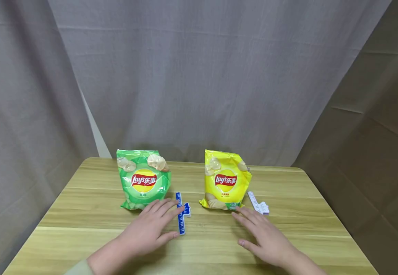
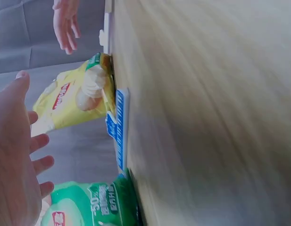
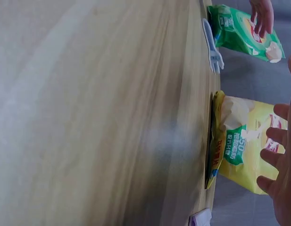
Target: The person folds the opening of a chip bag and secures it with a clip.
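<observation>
The green bag [image 1: 146, 182] stood left of the yellow bag [image 1: 227, 181], blue clip [image 1: 181, 224] between, white clip [image 1: 254, 201] right, as left hand [image 1: 152, 226] and right hand [image 1: 267, 236] hovered nearer, fingers spread wide.

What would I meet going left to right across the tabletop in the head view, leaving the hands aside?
Green chip bag → blue clip → yellow chip bag → white clip.
</observation>
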`<state>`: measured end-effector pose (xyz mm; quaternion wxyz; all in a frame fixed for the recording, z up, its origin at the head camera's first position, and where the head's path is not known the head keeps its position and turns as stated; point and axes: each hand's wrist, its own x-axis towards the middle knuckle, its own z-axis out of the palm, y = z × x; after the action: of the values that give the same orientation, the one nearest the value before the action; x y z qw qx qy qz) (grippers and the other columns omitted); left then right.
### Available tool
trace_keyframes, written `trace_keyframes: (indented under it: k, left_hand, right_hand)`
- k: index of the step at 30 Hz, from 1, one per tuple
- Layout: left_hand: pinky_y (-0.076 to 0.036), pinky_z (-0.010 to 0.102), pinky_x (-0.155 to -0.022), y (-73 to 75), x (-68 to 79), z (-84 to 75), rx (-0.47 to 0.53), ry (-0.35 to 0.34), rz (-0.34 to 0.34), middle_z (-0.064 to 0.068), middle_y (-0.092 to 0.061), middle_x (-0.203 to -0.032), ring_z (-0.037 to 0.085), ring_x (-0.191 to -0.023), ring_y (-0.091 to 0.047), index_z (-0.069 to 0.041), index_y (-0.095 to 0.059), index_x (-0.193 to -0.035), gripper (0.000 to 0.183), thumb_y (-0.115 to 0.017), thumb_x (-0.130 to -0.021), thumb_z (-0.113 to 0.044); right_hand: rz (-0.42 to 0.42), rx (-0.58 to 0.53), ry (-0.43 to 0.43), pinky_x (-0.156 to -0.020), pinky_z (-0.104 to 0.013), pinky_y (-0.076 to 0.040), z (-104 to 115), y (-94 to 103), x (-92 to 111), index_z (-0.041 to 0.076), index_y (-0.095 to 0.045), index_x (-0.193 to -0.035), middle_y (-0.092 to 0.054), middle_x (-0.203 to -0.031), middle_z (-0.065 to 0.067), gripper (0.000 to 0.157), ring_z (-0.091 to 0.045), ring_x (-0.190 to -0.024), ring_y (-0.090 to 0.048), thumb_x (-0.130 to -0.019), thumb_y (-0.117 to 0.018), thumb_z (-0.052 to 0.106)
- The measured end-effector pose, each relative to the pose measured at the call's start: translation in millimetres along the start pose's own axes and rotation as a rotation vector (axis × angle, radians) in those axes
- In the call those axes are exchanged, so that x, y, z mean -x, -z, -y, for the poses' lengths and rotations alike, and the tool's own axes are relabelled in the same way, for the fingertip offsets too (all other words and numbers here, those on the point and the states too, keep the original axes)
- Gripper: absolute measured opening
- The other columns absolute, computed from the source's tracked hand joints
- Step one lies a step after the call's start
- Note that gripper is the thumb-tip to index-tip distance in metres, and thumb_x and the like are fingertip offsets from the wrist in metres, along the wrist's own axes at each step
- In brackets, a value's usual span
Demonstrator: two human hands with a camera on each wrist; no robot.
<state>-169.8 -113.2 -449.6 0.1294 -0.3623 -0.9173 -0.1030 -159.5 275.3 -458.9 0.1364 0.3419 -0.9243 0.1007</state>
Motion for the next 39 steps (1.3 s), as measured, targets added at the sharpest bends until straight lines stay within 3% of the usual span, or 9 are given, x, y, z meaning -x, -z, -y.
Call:
trace_keyframes:
  k: [4, 15, 20, 26, 29, 34, 39]
  left_hand:
    - [-0.027, 0.051, -0.115, 2.0, -9.3, -3.2, 0.025, 0.007, -0.026, 0.0, -0.037, -0.156, 0.025, -0.143, -0.033, -0.029, -0.034, -0.154, 0.065, -0.037, -0.099, -0.064]
    - [-0.028, 0.049, -0.115, 2.5, -30.1, -9.8, 0.041, 0.021, -0.025, 0.0, -0.038, -0.155, 0.026, -0.142, -0.034, -0.028, -0.037, -0.153, 0.065, -0.032, -0.1, -0.065]
    - [-0.028, 0.048, -0.115, 3.0, -43.2, -15.1, 0.049, 0.035, -0.07, 0.001, -0.038, -0.154, 0.024, -0.142, -0.033, -0.027, -0.039, -0.151, 0.063, -0.034, -0.1, -0.064]
    - [-0.027, 0.048, -0.115, 5.7, -57.8, -22.7, 0.055, 0.07, -0.106, 0.002, -0.041, -0.152, 0.025, -0.14, -0.035, -0.024, -0.042, -0.15, 0.061, -0.051, -0.098, -0.056]
    - [-0.028, 0.049, -0.115, 5.7, -64.2, -25.4, 0.054, 0.078, -0.116, 0.003, -0.042, -0.151, 0.026, -0.14, -0.036, -0.022, -0.043, -0.149, 0.061, -0.053, -0.098, -0.054]
    - [-0.028, 0.049, -0.115, 4.5, -72.1, -27.7, 0.037, 0.097, -0.12, 0.003, -0.042, -0.151, 0.026, -0.14, -0.036, -0.022, -0.042, -0.149, 0.062, -0.045, -0.099, -0.058]
    - [-0.029, 0.049, -0.114, 4.4, -79.4, -28.7, 0.046, 0.108, -0.15, 0.005, -0.043, -0.151, 0.026, -0.14, -0.037, -0.02, -0.041, -0.149, 0.063, -0.045, -0.099, -0.058]
  right_hand:
    - [-0.022, -0.013, -0.048, -0.102, -0.061, -0.04, -5, -0.3, -2, 0.02, -0.043, -0.151, -0.044, -0.152, -0.007, 0.069, -0.032, -0.135, -0.045, -0.09, -0.072, 0.037]
    - [-0.044, -0.037, -0.159, -0.103, -0.058, -0.04, -16, -2.8, -6, 0.016, -0.046, -0.148, -0.05, -0.146, -0.009, 0.064, -0.031, -0.131, -0.049, -0.092, -0.07, 0.037]
    - [-0.064, -0.05, -0.287, -0.103, -0.057, -0.041, -19, -1.8, -13, 0.013, -0.055, -0.139, -0.058, -0.137, -0.009, 0.054, -0.033, -0.126, -0.053, -0.094, -0.067, 0.039]
    - [-0.074, -0.052, -0.482, -0.095, -0.058, -0.046, -23, -2.5, -22, 0.008, -0.061, -0.131, -0.064, -0.127, -0.016, 0.051, -0.04, -0.116, -0.06, -0.098, -0.058, 0.046]
    - [-0.084, -0.061, -0.548, -0.094, -0.058, -0.046, -26, -3.0, -25, 0.005, -0.062, -0.13, -0.063, -0.126, -0.02, 0.05, -0.043, -0.114, -0.06, -0.098, -0.059, 0.043]
    - [-0.088, -0.072, -0.587, -0.096, -0.059, -0.045, -30, -3.3, -26, 0.002, -0.062, -0.13, -0.062, -0.129, -0.022, 0.05, -0.044, -0.117, -0.058, -0.099, -0.057, 0.041]
    - [-0.095, -0.071, -0.603, -0.096, -0.058, -0.045, -32, -3.0, -29, 0.001, -0.062, -0.129, -0.062, -0.127, -0.023, 0.054, -0.044, -0.116, -0.058, -0.1, -0.053, 0.045]
